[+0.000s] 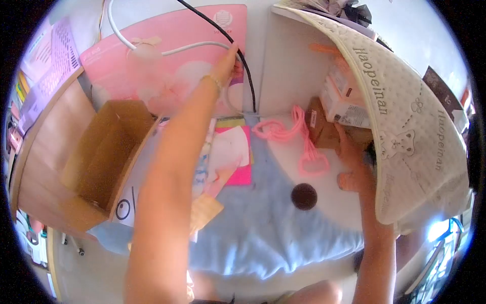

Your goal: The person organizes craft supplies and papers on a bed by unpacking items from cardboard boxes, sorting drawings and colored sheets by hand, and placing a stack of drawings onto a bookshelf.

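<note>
- A person's left hand (226, 68) is raised to a white cable (195, 46), fingertips at its bend; whether the fingers grasp it or only touch it, one cannot tell.
- Just beside those fingertips, a black cord (219, 27) runs down past the hand, while a pink board (109, 66) stands behind it.
- The right hand (354, 159) is unclenched, index finger extended to a small brown box (326, 137), thumb held apart; whether the fingertip presses the box is unclear.
- Above that finger, white cartons (344, 93) sit by the brown box.
- Left of the right hand lies a looped pink cord (298, 121); lower down, also to its left, a dark disc (304, 196) shows on blue fabric (253, 218).
- To the right of the same hand hangs a pale cover (400, 111) printed "Haopeinan."
- Below the left hand, a bright pink sheet (242, 176) lies among papers; well to its left, an open cardboard box (104, 157) stands.
</note>
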Demonstrator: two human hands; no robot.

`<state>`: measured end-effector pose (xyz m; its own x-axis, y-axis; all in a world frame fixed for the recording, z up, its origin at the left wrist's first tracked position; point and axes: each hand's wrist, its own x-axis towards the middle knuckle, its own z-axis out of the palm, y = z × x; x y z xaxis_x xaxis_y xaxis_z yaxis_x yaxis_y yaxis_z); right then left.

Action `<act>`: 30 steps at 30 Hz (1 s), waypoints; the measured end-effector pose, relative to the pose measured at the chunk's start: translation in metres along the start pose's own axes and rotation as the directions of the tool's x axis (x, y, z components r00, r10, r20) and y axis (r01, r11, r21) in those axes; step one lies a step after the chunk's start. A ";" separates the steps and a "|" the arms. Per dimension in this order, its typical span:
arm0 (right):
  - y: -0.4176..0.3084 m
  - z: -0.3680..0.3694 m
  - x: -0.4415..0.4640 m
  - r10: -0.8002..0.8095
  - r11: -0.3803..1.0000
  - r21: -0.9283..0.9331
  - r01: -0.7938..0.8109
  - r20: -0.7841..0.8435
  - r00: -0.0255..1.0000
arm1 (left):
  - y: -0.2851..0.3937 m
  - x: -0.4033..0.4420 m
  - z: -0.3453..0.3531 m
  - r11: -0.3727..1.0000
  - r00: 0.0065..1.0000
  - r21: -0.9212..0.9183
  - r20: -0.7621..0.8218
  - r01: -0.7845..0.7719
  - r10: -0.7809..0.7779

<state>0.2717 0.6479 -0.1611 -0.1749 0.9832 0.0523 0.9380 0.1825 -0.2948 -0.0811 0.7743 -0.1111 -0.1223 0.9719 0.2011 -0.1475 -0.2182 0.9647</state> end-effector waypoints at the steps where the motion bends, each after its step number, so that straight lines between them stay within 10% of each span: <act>1: -0.007 -0.007 -0.004 0.040 0.999 0.027 -0.042 0.068 0.997 | 0.020 0.001 -0.001 0.993 0.998 0.115 -0.060 -0.011 0.018; 6: 0.079 0.050 0.040 -0.274 0.920 -0.344 0.189 -0.218 0.937 | 0.067 0.008 -0.006 0.988 0.981 0.014 -0.121 -0.153 0.153; 9: -0.017 0.008 0.003 -0.010 0.997 -0.079 -0.010 -0.247 0.969 | 0.074 0.002 -0.007 0.982 0.990 -0.131 -0.044 -0.138 0.133; 12: -0.072 0.017 0.012 -0.153 0.978 0.069 0.198 -0.416 0.896 | 0.073 -0.005 -0.015 0.967 0.991 -0.230 0.048 -0.111 0.125; 16: -0.142 0.013 0.053 -0.375 0.859 0.125 0.497 -0.508 0.775 | 0.078 0.002 -0.017 0.991 0.991 -0.098 0.092 -0.091 0.100; 21: -0.220 0.006 0.147 -0.139 0.738 0.383 0.555 -0.719 0.681 | 0.092 -0.004 -0.019 0.940 0.975 0.273 0.134 -0.206 0.175; 26: -0.255 -0.009 0.182 -0.158 0.765 0.476 0.434 -0.515 0.842 | 0.096 0.007 -0.018 0.753 0.943 0.567 0.218 -0.333 0.253; 30: -0.255 -0.030 0.193 0.034 0.829 0.491 0.270 -0.525 0.850 | 0.126 0.010 -0.041 0.224 0.733 0.784 0.381 -0.579 0.563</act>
<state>0.0076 0.7912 -0.0472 0.0404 0.8436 0.5354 0.5831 0.4152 -0.6982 -0.1407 0.7525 0.0058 0.2012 0.6233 0.7556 0.8071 -0.5426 0.2327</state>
